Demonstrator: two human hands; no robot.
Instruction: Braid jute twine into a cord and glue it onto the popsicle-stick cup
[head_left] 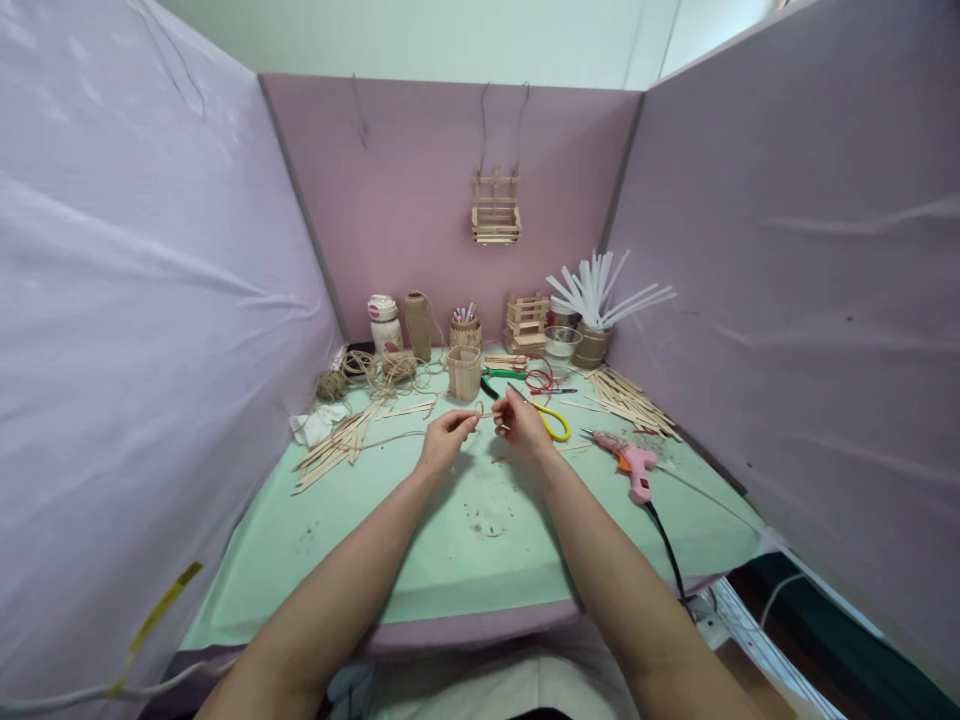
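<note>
My left hand [448, 436] and my right hand [520, 418] meet above the middle of the green table [480, 560]. Both pinch a thin piece of jute twine [484, 409] stretched between their fingertips. My right hand also seems to hold a small tool with a dark tip, which I cannot make out. A small cup of wooden sticks [464, 373] stands just behind the hands. Scissors with yellow handles [553, 422] lie right of my right hand.
A pink glue gun [632, 465] with a black cord lies at the right. Wooden craft sticks [631, 400] are piled right and left [334, 450]. Twine balls, a spool [418, 324], a white jar [385, 322], glue sticks [600, 290] line the back. Pink partitions enclose the table.
</note>
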